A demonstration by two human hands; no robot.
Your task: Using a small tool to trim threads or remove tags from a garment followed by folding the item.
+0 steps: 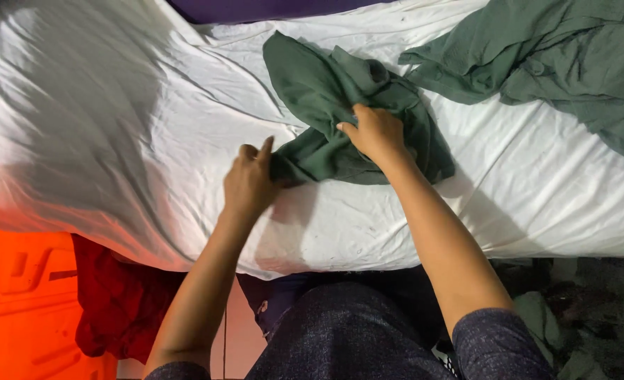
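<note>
Head view: our left hand [250,179] pinches lower-left edge of crumpled dark green cloth garment [326,91] at centre of white bedsheet [115,127]. Our right hand [377,132] presses on it, fingers curled, gripping fabric. Second green garment [558,63] at 2 o'clock; bare sheet toward 9 o'clock.

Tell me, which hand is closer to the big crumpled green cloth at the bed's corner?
Right. The right hand sits nearer that big crumpled green cloth; the left hand is farther away.
</note>
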